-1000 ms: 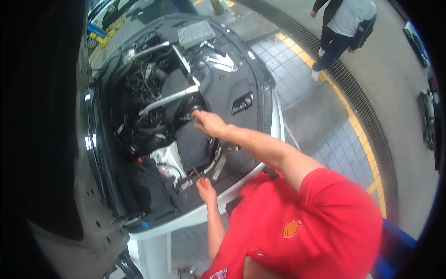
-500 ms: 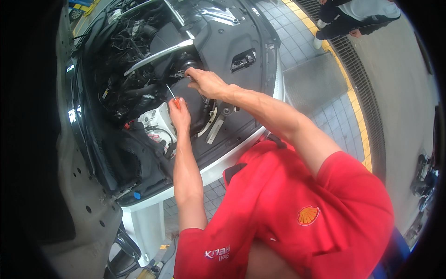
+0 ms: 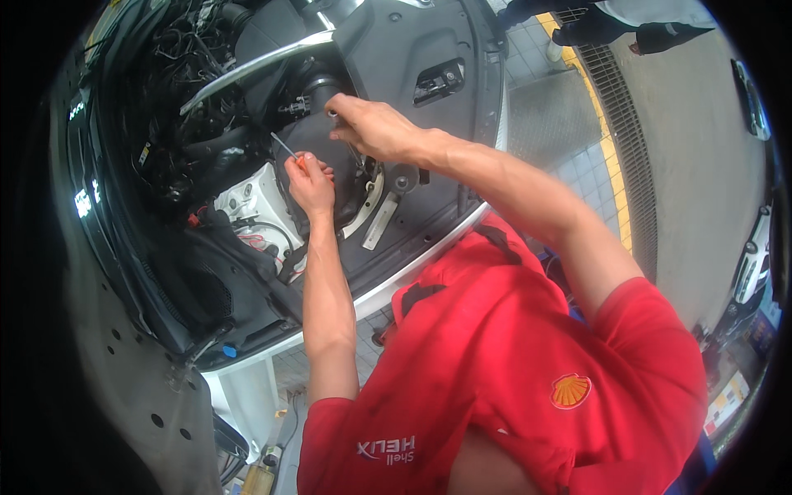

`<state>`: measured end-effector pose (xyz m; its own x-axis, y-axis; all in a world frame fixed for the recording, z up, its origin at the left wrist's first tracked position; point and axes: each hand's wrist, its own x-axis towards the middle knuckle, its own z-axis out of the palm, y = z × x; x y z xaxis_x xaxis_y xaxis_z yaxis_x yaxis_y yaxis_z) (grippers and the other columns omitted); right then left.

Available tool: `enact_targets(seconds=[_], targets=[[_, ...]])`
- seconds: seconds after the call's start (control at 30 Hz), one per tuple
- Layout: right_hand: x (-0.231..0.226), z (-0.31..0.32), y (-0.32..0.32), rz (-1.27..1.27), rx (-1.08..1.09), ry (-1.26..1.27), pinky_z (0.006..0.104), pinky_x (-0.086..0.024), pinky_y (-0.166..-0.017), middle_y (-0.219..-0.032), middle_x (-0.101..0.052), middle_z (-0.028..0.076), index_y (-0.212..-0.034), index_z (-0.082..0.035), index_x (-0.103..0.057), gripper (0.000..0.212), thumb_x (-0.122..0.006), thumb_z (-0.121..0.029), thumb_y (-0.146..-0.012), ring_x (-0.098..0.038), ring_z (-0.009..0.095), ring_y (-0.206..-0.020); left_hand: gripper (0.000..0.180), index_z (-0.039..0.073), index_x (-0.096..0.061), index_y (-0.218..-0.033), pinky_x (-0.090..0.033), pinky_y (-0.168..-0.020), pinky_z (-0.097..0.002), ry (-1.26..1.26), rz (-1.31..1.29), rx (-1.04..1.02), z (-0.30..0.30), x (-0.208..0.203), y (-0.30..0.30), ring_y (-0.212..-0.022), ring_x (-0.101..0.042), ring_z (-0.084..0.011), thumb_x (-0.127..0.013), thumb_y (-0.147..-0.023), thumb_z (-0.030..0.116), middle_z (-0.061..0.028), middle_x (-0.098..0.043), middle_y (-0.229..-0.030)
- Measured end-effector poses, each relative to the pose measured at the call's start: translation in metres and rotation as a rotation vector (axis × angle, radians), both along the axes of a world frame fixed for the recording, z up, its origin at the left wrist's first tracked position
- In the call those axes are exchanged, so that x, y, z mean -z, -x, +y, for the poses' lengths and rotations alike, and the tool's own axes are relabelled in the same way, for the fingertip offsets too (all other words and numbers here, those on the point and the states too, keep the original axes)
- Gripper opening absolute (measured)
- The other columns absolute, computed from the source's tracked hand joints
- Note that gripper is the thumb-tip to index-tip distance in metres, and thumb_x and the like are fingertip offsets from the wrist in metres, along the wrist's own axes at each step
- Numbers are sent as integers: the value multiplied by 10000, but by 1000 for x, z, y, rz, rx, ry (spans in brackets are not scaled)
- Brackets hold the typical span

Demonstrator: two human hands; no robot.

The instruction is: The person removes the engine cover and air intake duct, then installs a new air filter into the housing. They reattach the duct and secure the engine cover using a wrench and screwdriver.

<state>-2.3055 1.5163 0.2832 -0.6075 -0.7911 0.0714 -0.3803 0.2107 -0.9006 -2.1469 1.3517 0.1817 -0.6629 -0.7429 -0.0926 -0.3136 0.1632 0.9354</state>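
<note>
My left hand (image 3: 311,186) is closed round the orange handle of a screwdriver (image 3: 284,146), whose metal shaft points up and to the left over the engine bay. To its right, my right hand (image 3: 376,130) has its fingers curled together above a black plastic housing (image 3: 309,136). Something small seems to be at its fingertips, too small to name. Just beyond these fingers lies a ribbed black air duct (image 3: 322,82) with a connector (image 3: 294,108) beside it. A white plastic part (image 3: 257,203) with wires sits left of my left forearm.
A silver brace bar (image 3: 256,68) crosses the bay beyond my hands. The black trim panel (image 3: 388,62) covers the bay's right side. At the left hangs the raised hood (image 3: 124,355). Another person (image 3: 606,25) stands at the far right, near a floor grate (image 3: 631,124).
The view has shifted, so the car sits farther left and higher. My right hand has drawn back slightly from the duct. The screwdriver stays in my left hand, tilted more to the left.
</note>
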Motion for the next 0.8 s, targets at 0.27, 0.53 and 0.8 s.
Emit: enact_targets(seconds=[0.27, 0.53, 0.8], targets=[[1, -6, -1, 86, -106, 94, 513, -592, -951, -1176, -757, 204, -1597, -159, -549, 564, -670, -62, -1055, -748, 438, -1046, 258, 29, -591, -1153, -565, -549, -288, 5, -7, -14, 2, -4, 1, -622, -708, -143, -608, -1153, 287, -63, -702, -788], [3, 3, -11, 69, -11, 35, 506, -606, -865, -1205, -765, 184, -1428, -102, -642, 382, -704, -98, -1051, -756, 421, -1048, 242, 31, -586, -1156, -555, -524, -289, 10, -2, -19, 6, -8, 2, -603, -703, -145, -609, -1148, 272, -61, -704, -778], [-3, 4, -8, 160, -93, 40, 503, -600, -912, -1177, -750, 214, -1470, -130, -632, 381, -652, -101, -1091, -751, 427, -1050, 231, 31, -586, -1166, -550, -519, -284, 1, 3, -27, 6, -8, 3, -599, -697, -139, -610, -1142, 260, -57, -701, -781]])
